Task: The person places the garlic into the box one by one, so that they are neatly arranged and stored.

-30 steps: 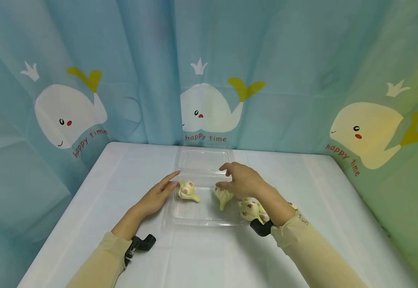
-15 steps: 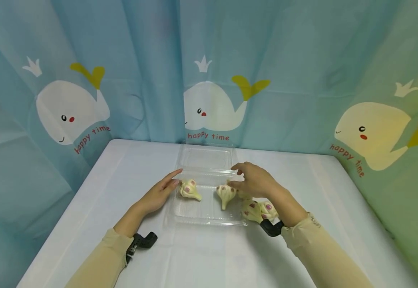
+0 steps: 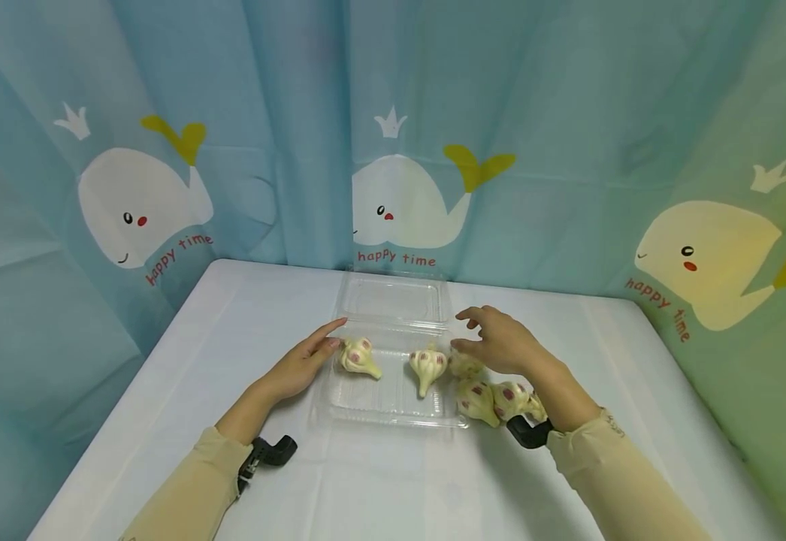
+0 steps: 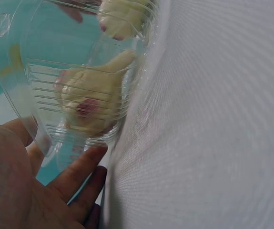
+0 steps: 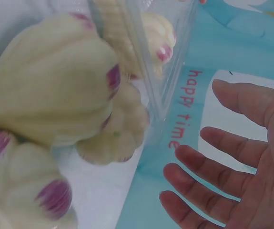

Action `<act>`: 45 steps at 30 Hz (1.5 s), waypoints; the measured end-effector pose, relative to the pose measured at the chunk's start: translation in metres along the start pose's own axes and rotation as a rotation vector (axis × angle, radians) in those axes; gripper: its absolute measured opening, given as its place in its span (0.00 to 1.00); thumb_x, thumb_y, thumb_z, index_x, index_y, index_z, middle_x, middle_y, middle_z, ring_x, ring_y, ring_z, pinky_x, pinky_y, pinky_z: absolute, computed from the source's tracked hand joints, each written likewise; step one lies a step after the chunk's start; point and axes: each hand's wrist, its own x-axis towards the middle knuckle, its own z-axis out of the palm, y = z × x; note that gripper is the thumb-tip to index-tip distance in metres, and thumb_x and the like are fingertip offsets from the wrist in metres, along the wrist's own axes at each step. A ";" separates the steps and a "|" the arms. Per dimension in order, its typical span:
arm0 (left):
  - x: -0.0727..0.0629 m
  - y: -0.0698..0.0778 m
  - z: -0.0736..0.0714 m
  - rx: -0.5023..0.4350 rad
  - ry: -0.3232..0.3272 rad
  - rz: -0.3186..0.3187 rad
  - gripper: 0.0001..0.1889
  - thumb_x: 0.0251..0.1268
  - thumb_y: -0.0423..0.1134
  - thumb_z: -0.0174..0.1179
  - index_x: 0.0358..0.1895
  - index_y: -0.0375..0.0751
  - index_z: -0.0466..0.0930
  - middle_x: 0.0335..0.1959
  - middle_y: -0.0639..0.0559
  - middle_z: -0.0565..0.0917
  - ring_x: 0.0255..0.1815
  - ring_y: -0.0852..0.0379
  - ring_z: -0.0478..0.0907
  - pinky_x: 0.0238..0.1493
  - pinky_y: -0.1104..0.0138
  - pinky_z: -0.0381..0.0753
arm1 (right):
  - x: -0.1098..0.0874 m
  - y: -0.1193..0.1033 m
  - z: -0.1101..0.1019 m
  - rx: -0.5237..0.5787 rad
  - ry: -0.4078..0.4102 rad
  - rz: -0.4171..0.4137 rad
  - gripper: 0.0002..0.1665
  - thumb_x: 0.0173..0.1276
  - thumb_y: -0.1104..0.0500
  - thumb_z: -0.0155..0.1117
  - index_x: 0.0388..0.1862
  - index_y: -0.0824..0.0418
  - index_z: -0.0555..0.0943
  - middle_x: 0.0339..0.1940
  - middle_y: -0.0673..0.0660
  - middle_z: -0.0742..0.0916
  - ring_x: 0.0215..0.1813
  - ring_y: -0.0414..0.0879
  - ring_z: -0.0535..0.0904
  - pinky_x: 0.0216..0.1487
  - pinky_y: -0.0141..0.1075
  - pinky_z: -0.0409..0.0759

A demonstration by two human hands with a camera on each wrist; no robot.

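Note:
A clear plastic hinged box [image 3: 379, 412] lies on the table with its lid [image 3: 393, 298] folded back. Two garlic bulbs sit in the tray, one at the left [image 3: 359, 357] and one at the right [image 3: 428, 368]. My left hand [image 3: 298, 367] rests against the box's left wall, its fingers [image 4: 82, 167] extended along the ribbed plastic. Several more garlic bulbs [image 3: 477, 402] lie just right of the box. Over the far end of this group hovers my right hand [image 3: 501, 342], fingers spread and holding nothing; the right wrist view shows a bare palm [image 5: 260, 191].
The white-covered table [image 3: 366, 488] ends at a blue curtain [image 3: 285, 150] printed with whales, which stands along the back and both sides. Black wrist camera mounts stick out at the left wrist [image 3: 274, 452] and right wrist [image 3: 530, 432], the right one close to the loose bulbs.
My right hand has moved right, away from the garlic bulb at the box's right side, to above the loose bulbs. The left hand stays at the box wall; the head view has shifted slightly.

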 end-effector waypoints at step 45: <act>-0.002 -0.002 0.003 0.020 -0.006 -0.009 0.28 0.86 0.57 0.42 0.83 0.65 0.55 0.74 0.40 0.75 0.79 0.40 0.66 0.80 0.38 0.56 | 0.007 0.036 0.027 -0.025 -0.197 0.015 0.28 0.74 0.48 0.69 0.69 0.56 0.77 0.57 0.60 0.87 0.56 0.54 0.83 0.60 0.57 0.81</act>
